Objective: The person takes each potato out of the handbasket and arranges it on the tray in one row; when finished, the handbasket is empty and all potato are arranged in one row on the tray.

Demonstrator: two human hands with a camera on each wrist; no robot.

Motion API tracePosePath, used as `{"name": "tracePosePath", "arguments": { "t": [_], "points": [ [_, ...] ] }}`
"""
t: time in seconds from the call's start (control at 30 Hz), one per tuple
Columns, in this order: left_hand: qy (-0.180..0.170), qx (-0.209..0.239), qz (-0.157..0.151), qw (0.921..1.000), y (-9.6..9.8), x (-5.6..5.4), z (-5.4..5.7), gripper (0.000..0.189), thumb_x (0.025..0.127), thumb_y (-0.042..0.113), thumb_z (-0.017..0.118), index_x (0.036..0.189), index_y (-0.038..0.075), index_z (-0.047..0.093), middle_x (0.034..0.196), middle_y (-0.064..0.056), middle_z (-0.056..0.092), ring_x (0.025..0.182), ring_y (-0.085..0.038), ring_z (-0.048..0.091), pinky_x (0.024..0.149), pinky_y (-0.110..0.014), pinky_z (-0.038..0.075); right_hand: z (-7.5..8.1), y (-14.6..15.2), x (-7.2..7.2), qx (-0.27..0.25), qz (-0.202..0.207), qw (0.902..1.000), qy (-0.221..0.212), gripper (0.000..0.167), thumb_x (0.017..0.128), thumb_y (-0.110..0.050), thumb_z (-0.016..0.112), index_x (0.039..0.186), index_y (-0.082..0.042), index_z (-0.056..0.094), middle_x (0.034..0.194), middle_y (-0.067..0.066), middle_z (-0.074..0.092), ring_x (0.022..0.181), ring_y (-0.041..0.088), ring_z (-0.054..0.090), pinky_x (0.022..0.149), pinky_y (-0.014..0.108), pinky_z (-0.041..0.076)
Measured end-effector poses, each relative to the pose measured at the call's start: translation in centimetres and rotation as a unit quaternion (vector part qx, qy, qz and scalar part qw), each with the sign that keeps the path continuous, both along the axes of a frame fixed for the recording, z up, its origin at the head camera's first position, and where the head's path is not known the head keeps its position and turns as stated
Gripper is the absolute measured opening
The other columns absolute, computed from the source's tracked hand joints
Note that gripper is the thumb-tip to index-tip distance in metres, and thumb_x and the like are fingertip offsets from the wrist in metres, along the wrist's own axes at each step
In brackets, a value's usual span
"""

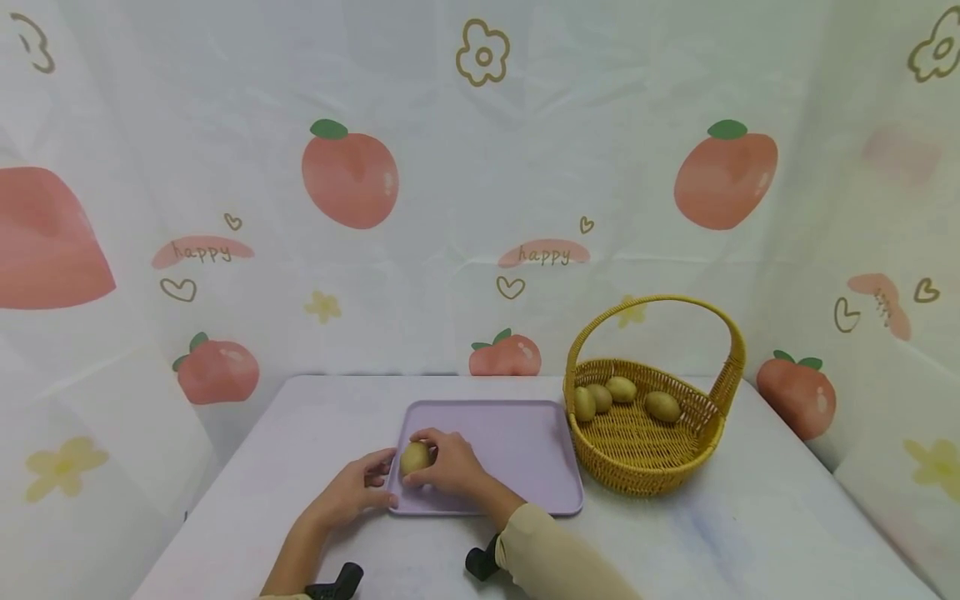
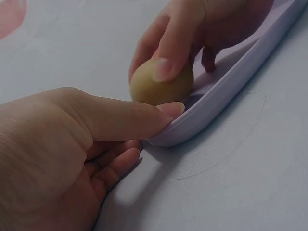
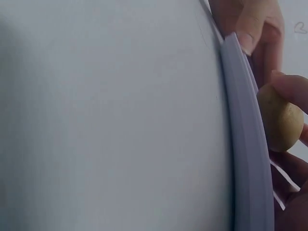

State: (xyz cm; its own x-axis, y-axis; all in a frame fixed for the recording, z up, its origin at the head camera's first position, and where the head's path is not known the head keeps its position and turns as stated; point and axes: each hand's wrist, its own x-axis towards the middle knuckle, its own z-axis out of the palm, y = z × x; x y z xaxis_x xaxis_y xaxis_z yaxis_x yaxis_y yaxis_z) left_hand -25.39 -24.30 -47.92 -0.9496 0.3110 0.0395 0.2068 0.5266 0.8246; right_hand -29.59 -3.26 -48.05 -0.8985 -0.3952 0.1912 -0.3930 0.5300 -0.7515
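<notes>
My right hand (image 1: 452,467) grips a small potato (image 1: 415,458) between thumb and fingers, at the left end of a lilac tray (image 1: 495,450). In the left wrist view the potato (image 2: 161,84) sits low inside the tray's corner, with fingertips over its top. My left hand (image 1: 351,493) holds that same corner of the tray, its thumb (image 2: 168,110) lying along the rim and its other fingers curled at the outer side. The right wrist view shows the potato (image 3: 279,120) just behind the tray wall (image 3: 248,139), close to the left hand's thumb.
A yellow wicker basket (image 1: 637,479) with a tall arched handle stands right of the tray, close to its edge. Several potatoes (image 1: 662,407) lie in it. A white cloth (image 1: 420,292) printed with peaches hangs behind the white table (image 1: 300,433) and along both sides.
</notes>
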Motion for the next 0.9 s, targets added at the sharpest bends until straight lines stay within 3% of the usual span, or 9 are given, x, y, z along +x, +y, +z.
{"name": "tracePosePath", "arguments": {
  "t": [0.13, 0.3, 0.53, 0.7, 0.9],
  "points": [
    [-0.003, 0.004, -0.007, 1.0, -0.1, 0.0, 0.1, 0.082, 0.072, 0.011, 0.083, 0.14, -0.008, 0.042, 0.122, -0.02, 0.058, 0.105, -0.031, 0.058, 0.091, -0.046, 0.047, 0.0, -1.1, 0.4, 0.032, -0.022, 0.9993, 0.002, 0.057, 0.066, -0.042, 0.088, 0.116, -0.026, 0.066, 0.084, -0.012, 0.057, 0.085, 0.011, 0.047, 0.076, 0.034, 0.037],
    [-0.009, 0.017, -0.018, 0.9996, -0.1, 0.1, 0.1, 0.084, 0.073, 0.01, 0.083, 0.141, -0.01, 0.039, 0.124, -0.021, 0.057, 0.106, -0.032, 0.058, 0.091, -0.045, 0.047, -0.1, -1.6, 0.7, 0.054, -0.027, 0.998, 0.022, 0.059, 0.067, -0.045, 0.087, 0.118, -0.026, 0.065, 0.084, -0.012, 0.056, 0.083, 0.011, 0.043, 0.071, 0.031, 0.034],
    [-0.003, 0.013, -0.025, 0.9996, -0.1, 0.0, 0.1, 0.084, 0.072, 0.01, 0.083, 0.141, -0.01, 0.039, 0.125, -0.023, 0.057, 0.106, -0.033, 0.058, 0.092, -0.045, 0.047, -0.2, -1.2, 0.9, 0.08, -0.016, 0.9957, 0.044, 0.069, 0.067, -0.048, 0.086, 0.128, -0.025, 0.061, 0.112, -0.009, 0.064, 0.092, 0.014, 0.049, 0.078, 0.034, 0.037],
    [0.008, 0.006, -0.029, 0.9995, -0.2, -0.2, -0.1, 0.084, 0.072, 0.012, 0.083, 0.141, -0.01, 0.04, 0.125, -0.025, 0.057, 0.105, -0.033, 0.059, 0.092, -0.043, 0.047, -0.2, -0.7, 1.0, 0.074, -0.007, 0.9966, 0.037, 0.071, 0.069, -0.046, 0.085, 0.132, -0.024, 0.059, 0.125, -0.008, 0.061, 0.106, 0.019, 0.052, 0.089, 0.04, 0.04],
    [0.011, 0.007, -0.027, 0.9995, -0.2, -0.2, -0.3, 0.083, 0.072, 0.012, 0.084, 0.14, -0.01, 0.041, 0.125, -0.027, 0.056, 0.105, -0.036, 0.059, 0.093, -0.05, 0.046, 0.1, 0.8, 1.6, 0.045, 0.02, 0.9986, 0.021, 0.069, 0.073, -0.038, 0.085, 0.134, -0.018, 0.057, 0.124, 0.003, 0.063, 0.112, 0.02, 0.055, 0.094, 0.041, 0.045]
  ]
}}
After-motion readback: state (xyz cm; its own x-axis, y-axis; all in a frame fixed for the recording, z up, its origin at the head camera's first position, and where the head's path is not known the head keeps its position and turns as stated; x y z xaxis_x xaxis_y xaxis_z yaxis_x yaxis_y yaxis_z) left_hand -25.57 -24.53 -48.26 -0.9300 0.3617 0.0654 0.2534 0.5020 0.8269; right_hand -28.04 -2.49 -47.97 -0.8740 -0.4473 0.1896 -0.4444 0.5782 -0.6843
